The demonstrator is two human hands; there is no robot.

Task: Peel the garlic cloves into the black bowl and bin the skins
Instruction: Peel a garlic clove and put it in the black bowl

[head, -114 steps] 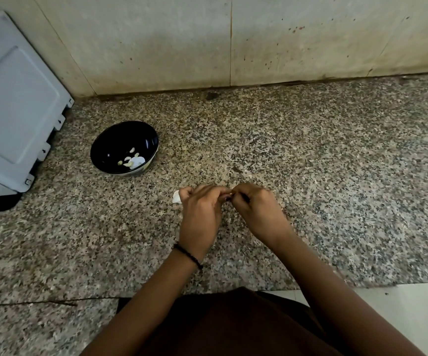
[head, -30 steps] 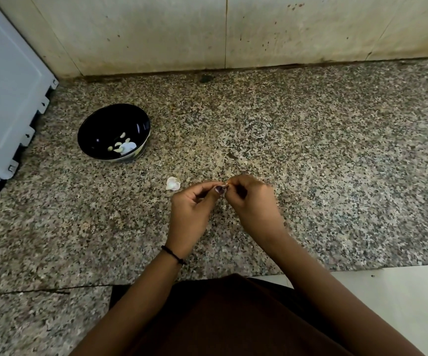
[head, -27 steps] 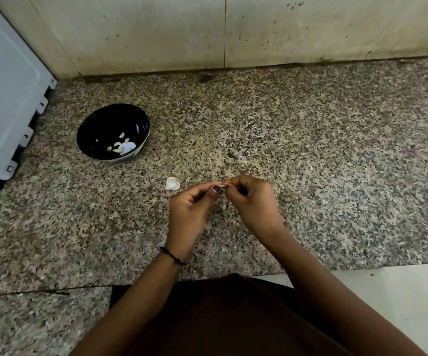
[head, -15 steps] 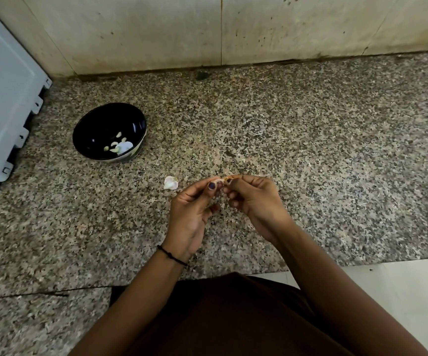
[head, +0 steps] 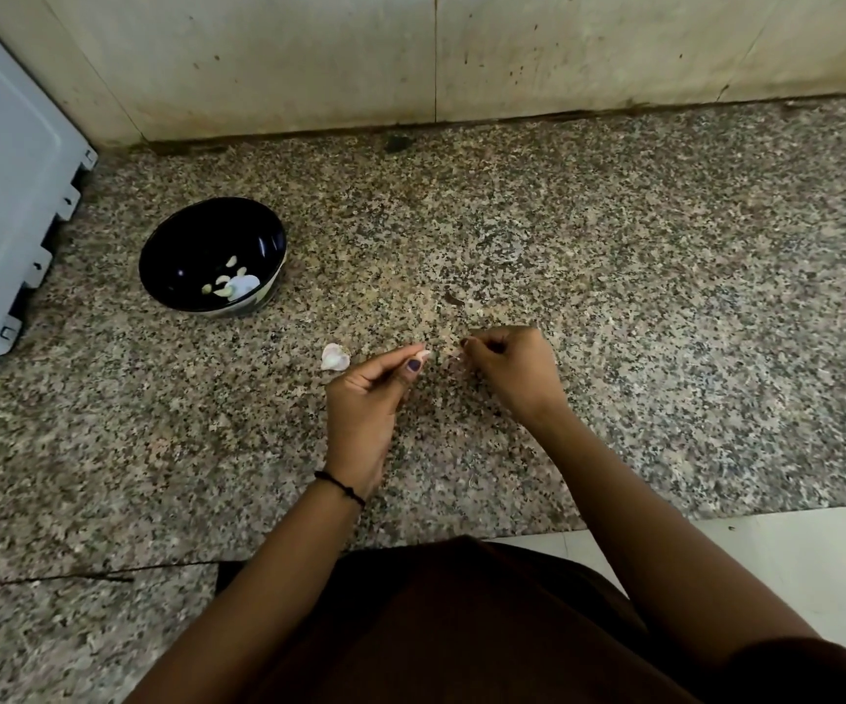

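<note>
On the speckled granite counter, my left hand [head: 367,393] pinches a small pale garlic clove [head: 424,353] between thumb and forefinger. My right hand [head: 510,370] is a short gap to its right, fingers curled, pinching a thin scrap of skin [head: 457,352]. A loose piece of garlic skin [head: 334,356] lies on the counter just left of my left hand. The black bowl [head: 192,246] stands to the far left and holds several peeled cloves [head: 230,284].
A grey-white plastic bin lid [head: 4,185] leans at the left edge beside the bowl. A stained tiled wall [head: 436,58] closes the back of the counter. A white floor tile [head: 792,561] shows past the counter's front edge.
My hands were joined around the clove; they have now drawn apart, the right one pulling a bit of skin away. The view has shifted slightly.
</note>
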